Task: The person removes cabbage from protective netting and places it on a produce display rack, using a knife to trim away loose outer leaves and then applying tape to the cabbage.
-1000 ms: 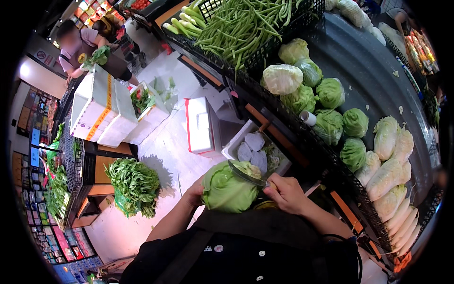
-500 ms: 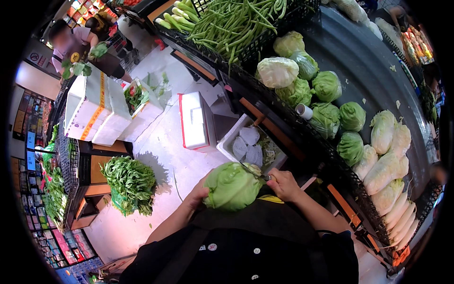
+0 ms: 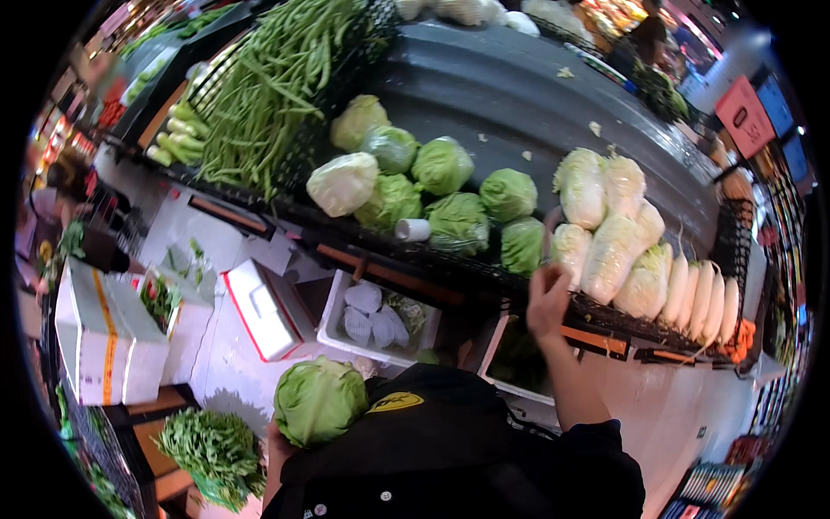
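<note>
Your left hand [image 3: 278, 439] cupped round green cabbage [image 3: 320, 401] from below, near left, tucked against apron for support; right hand [image 3: 550, 301] rested on display shelf edge [image 3: 450, 264], fingers loosely curled (grip unclear), beside wrapped cabbages [image 3: 510, 195].

Cabbage [image 3: 320, 400] waxy, leafy (veined); display shelf [image 3: 519, 95] dark matt metal.

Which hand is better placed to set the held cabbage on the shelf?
Left. The left hand already holds the cabbage, low by the body. The right hand is up at the shelf edge, probably free to steady.
</note>
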A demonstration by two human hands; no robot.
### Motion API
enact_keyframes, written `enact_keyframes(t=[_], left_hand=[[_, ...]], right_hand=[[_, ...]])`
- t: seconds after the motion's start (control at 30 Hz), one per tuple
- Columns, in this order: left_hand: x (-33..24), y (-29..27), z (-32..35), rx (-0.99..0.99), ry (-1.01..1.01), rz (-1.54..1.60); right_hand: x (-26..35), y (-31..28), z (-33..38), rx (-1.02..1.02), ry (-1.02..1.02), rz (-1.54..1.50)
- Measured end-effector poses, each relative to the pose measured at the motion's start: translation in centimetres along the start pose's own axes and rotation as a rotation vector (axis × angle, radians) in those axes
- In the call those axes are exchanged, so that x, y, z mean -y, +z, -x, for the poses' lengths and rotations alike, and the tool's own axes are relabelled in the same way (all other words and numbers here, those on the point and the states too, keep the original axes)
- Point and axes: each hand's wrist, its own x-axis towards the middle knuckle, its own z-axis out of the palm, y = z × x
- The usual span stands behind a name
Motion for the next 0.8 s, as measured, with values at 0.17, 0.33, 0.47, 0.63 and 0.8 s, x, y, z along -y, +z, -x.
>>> enact_keyframes(t=[0.17,0.33,0.47,0.63,0.8], left_hand=[[-0.2,-0.5,-0.7,0.035,0.023,0.036],[-0.2,-0.1,-1.2,0.053,0.012,0.035],[-0.3,0.8,-1.4,0.062,0.009,0.032],[0.1,0.8,-1.2,0.065,0.022,0.052],[0.5,0.3,-0.8,0.052,0.034,0.077]], right_hand=[[-0.6,-4.6,-5.3,-0.092,0.320,0.488],[1.9,-0.8,-3.5,-0.028,0.138,0.029],[4.6,3.3,-5.0,0.113,0.132,0.316],[7.1,4.8,-5.8,0.350,0.243,0.650],[8.9,7.9,-5.5,0.474,-0.507,0.445]])
